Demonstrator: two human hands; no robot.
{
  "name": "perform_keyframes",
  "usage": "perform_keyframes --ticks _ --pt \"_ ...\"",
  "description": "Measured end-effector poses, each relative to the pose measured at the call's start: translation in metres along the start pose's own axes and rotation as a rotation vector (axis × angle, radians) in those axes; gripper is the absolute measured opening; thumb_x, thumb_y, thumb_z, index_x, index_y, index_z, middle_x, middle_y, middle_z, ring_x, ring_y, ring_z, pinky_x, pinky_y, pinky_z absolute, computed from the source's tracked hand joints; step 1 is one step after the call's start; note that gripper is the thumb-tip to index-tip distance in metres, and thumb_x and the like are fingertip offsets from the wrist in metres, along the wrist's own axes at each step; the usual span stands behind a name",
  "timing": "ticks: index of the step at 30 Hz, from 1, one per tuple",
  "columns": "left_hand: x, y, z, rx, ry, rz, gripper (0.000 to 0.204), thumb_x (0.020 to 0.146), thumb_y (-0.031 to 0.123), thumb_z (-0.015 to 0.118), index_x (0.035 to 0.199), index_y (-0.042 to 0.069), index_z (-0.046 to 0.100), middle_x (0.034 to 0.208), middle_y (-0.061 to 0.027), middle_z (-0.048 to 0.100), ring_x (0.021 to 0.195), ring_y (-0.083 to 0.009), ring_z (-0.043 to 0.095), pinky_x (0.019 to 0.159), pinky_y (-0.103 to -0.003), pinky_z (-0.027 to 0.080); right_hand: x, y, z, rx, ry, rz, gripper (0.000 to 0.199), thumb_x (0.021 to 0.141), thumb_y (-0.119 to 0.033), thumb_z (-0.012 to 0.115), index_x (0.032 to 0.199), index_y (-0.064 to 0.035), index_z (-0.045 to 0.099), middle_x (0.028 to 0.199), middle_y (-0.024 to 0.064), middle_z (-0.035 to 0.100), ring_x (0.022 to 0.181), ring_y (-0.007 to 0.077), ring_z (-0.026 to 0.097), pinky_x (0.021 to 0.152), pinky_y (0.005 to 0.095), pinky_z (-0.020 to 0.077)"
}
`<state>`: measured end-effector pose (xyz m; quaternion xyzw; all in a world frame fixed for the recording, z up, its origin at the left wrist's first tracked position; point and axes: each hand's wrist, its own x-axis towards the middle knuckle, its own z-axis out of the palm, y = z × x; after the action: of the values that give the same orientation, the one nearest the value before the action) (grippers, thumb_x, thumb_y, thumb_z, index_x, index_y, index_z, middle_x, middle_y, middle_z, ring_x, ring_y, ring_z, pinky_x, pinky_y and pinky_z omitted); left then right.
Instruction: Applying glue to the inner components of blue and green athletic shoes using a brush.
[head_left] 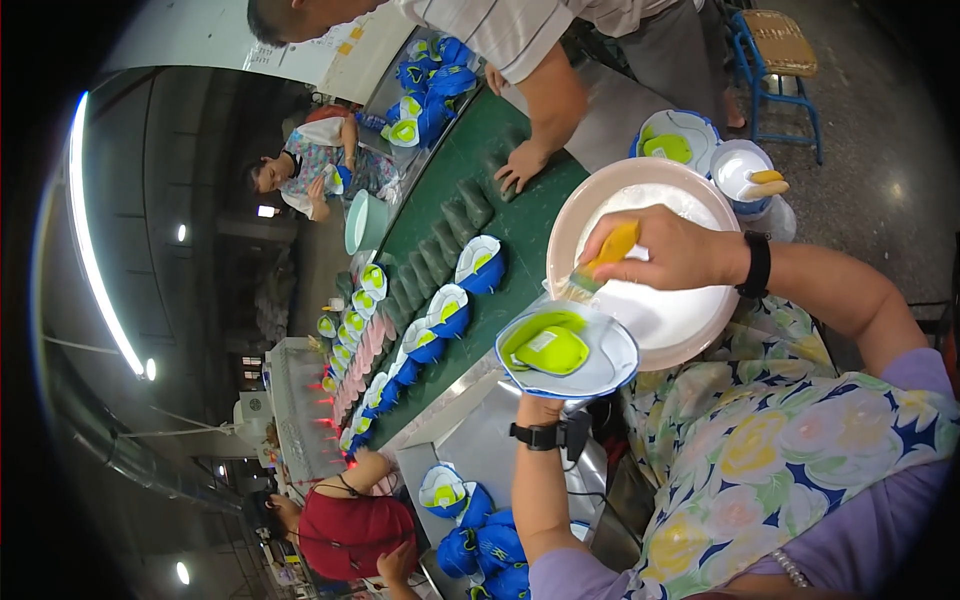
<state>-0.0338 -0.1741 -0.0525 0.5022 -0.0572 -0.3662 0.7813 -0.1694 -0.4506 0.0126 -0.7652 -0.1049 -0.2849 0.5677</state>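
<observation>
A blue shoe upper [610,345] with a white rim and a lime-green piece inside rests on my left hand [541,408], which grips it from below; the fingers are mostly hidden under it. My right hand [675,250] is closed around the yellow handle of a paintbrush [612,255]. The bristles point down toward the upper, just over its far edge, beside the rim of a pale pink basin [566,225]. White liquid [680,315] fills the bottom of that basin, under my right hand.
A green conveyor belt [540,205] carries shoe uppers [447,312] and grey foot-shaped pieces [430,258]. A co-worker's hand [522,167] rests on it. Right of the basin stand a white container [742,170] with a yellow-handled brush and another upper [675,140]. More blue uppers [490,545] are piled near left.
</observation>
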Motion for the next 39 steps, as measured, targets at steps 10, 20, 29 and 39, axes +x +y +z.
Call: perform_keyframes --ticks 10,20,29,39 --pt "-0.022 -0.052 0.008 -0.238 -0.134 -0.13 0.041 0.096 0.028 0.054 0.128 0.003 0.052 0.12 -0.0141 0.062 0.102 -0.0244 0.065 0.089 -0.037 0.055 0.019 -0.011 0.03 -0.128 -0.205 -0.487 0.018 0.089 -0.02 0.065 0.095 -0.0038 0.061 0.092 0.0088 0.066 0.085 0.0282 0.066 0.076 0.0367 0.0534" --pt "-0.034 -0.035 0.009 -0.23 -0.107 -0.009 0.041 0.097 0.029 0.052 0.128 0.003 0.053 0.119 -0.0135 0.063 0.102 -0.0237 0.065 0.086 -0.036 0.056 0.025 0.006 0.011 -0.157 -0.284 0.186 0.029 0.088 -0.025 0.063 0.084 0.0032 0.066 0.072 0.018 0.066 0.068 0.0323 0.066 0.063 0.0373 0.0505" --pt "-0.023 0.007 0.039 0.186 0.004 0.028 0.036 0.098 0.028 0.052 0.128 0.007 0.053 0.11 -0.009 0.064 0.093 -0.0207 0.066 0.08 -0.038 0.058 0.02 -0.009 0.01 -0.108 -0.07 -0.089 0.017 0.088 -0.016 0.063 0.092 -0.0009 0.057 0.083 0.0166 0.064 0.078 0.033 0.064 0.069 0.0372 0.0498" --pt "-0.02 0.006 0.028 0.009 0.07 0.099 0.035 0.099 0.026 0.052 0.128 0.005 0.052 0.115 -0.0094 0.063 0.097 -0.0211 0.067 0.082 -0.037 0.058 0.015 -0.013 0.006 -0.238 -0.178 -0.141 0.02 0.088 -0.019 0.066 0.095 -0.0013 0.06 0.085 0.0164 0.064 0.08 0.0346 0.064 0.072 0.0404 0.0507"
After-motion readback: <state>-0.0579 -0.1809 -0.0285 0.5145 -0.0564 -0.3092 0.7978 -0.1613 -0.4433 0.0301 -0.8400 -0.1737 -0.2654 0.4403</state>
